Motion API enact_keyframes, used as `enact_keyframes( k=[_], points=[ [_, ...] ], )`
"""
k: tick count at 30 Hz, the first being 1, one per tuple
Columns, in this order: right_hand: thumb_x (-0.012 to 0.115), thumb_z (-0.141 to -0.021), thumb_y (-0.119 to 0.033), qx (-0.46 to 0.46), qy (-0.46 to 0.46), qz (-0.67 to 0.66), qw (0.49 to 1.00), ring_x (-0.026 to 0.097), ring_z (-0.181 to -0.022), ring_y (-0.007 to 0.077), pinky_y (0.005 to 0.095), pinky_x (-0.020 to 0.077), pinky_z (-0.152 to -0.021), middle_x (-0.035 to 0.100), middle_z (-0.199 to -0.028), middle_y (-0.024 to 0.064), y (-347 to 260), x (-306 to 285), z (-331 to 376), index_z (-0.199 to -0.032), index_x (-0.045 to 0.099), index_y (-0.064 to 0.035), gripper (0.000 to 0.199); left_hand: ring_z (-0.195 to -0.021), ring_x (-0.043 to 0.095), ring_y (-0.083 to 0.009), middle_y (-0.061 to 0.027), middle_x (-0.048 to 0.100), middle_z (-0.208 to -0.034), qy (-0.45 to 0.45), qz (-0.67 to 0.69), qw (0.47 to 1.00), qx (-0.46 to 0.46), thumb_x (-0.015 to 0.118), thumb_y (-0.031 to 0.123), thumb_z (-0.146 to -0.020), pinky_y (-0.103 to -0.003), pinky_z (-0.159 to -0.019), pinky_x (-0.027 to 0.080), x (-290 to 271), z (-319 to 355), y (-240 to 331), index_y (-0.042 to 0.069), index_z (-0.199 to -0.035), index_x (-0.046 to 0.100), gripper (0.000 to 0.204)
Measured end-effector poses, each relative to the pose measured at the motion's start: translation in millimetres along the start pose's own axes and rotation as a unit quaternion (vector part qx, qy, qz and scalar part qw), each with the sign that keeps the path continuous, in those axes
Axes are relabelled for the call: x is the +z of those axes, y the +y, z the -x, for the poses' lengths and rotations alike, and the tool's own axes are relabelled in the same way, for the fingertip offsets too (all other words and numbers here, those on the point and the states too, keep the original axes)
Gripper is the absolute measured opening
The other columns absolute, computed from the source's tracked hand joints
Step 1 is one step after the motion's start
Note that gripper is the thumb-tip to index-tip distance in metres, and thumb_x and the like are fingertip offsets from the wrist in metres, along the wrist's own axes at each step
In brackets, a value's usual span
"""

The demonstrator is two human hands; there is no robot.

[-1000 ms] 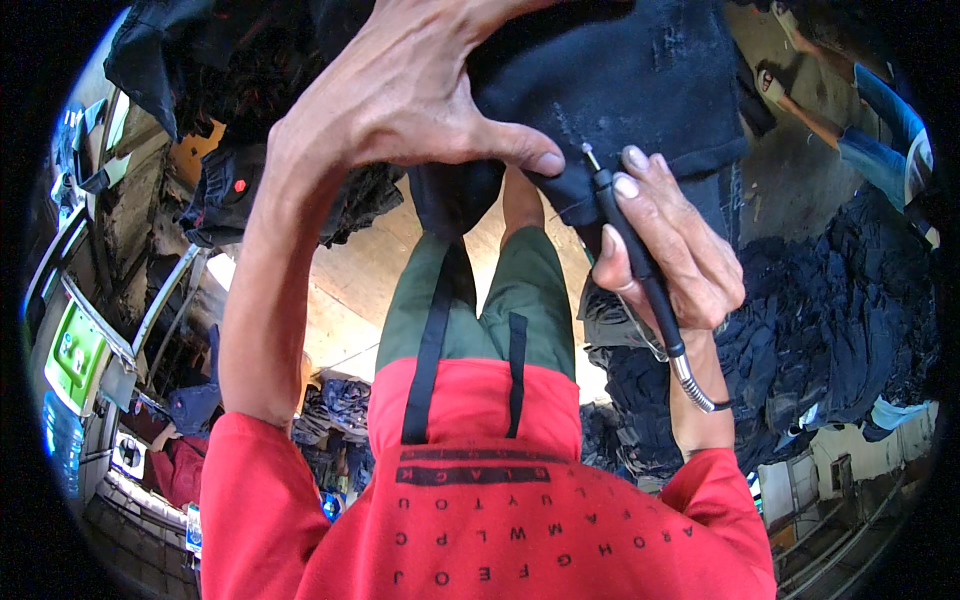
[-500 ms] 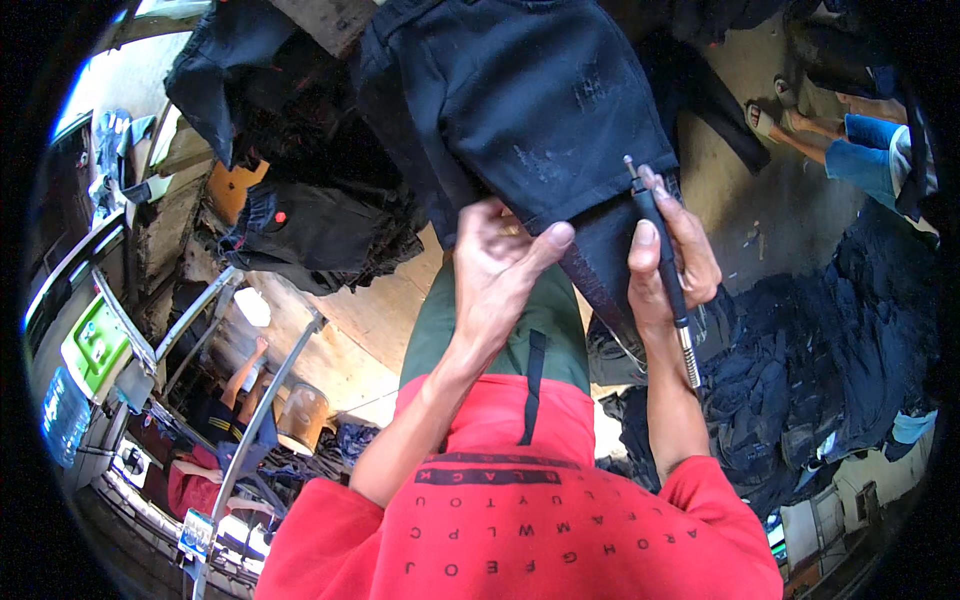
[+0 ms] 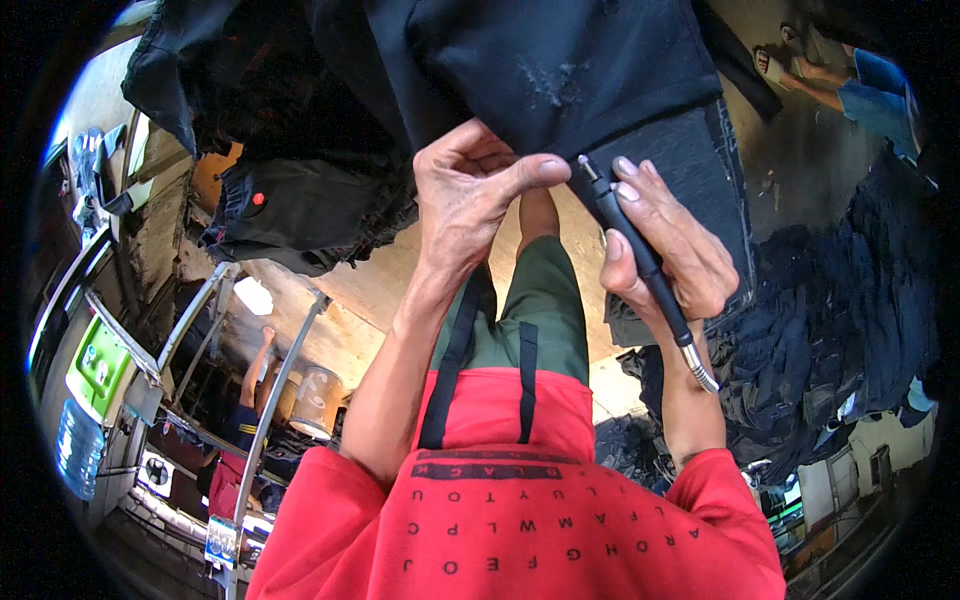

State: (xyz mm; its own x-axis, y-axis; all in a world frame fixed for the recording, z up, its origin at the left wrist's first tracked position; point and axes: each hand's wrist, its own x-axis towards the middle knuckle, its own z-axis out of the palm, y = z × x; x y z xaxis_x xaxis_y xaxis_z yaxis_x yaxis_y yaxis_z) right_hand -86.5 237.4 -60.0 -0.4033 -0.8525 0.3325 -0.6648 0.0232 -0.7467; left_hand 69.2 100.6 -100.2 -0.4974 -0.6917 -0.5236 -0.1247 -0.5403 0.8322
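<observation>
A dark denim garment (image 3: 500, 45) with pale, frayed scuffed patches hangs in front of me at the top of the view. My left hand (image 3: 465, 200) is closed at its lower hem, thumb stretched out to the right; the fingertips are partly hidden. In my right hand (image 3: 690, 245) is a slim black rotary tool handpiece (image 3: 640, 250), with a metal spring sleeve at its rear end. Its small tip points up and left, close to my left thumb and just below the hem. Beneath the garment's right side shows a flat dark panel (image 3: 685, 165).
Dark garments (image 3: 300, 215) are heaped at the left, and a large pile of dark clothing (image 3: 820, 300) lies at the right. Metal rails (image 3: 275, 400), a green tray (image 3: 98, 370) and a bucket (image 3: 315, 400) stand at lower left. Another person's legs (image 3: 825, 85) show at upper right.
The handpiece has moved left and its tip is now near my left thumb. The garment sits higher in view, its upper scuffed patch out of sight. My left hand has risen slightly.
</observation>
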Motion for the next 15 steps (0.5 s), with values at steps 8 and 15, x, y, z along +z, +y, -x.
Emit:
enact_keyframes(
  k=[8, 15],
  points=[
    [0.080, -0.084, -0.003, -0.036, -0.027, 0.020, 0.999, 0.081, -0.107, 0.0369, 0.0506, 0.0659, -0.099, 0.081, -0.105, 0.0205, -0.8, 4.9, -2.6, -0.113, 0.080, 0.0048, 0.030, -0.076, 0.073, -0.0083, -0.0067, 0.080, -0.084, -0.022, -0.052, 0.998, 0.030, 0.099, 0.012, -0.080, -0.022, -0.070, 0.055, -7.0, -3.7, -4.6, 0.002, -0.096, 0.081, 0.026],
    [0.081, -0.085, -0.003, -0.039, -0.029, 0.019, 0.999, 0.081, -0.108, 0.0367, 0.0501, 0.0658, -0.100, 0.081, -0.106, 0.0196, -0.6, 6.3, -2.2, -0.114, 0.081, 0.0041, 0.030, -0.075, 0.072, -0.0078, -0.0054, 0.080, -0.085, -0.021, 0.001, 0.998, 0.051, 0.100, 0.013, -0.079, -0.021, -0.070, 0.054, -5.4, -4.3, -11.6, 0.002, -0.097, 0.081, 0.028]
  ],
)
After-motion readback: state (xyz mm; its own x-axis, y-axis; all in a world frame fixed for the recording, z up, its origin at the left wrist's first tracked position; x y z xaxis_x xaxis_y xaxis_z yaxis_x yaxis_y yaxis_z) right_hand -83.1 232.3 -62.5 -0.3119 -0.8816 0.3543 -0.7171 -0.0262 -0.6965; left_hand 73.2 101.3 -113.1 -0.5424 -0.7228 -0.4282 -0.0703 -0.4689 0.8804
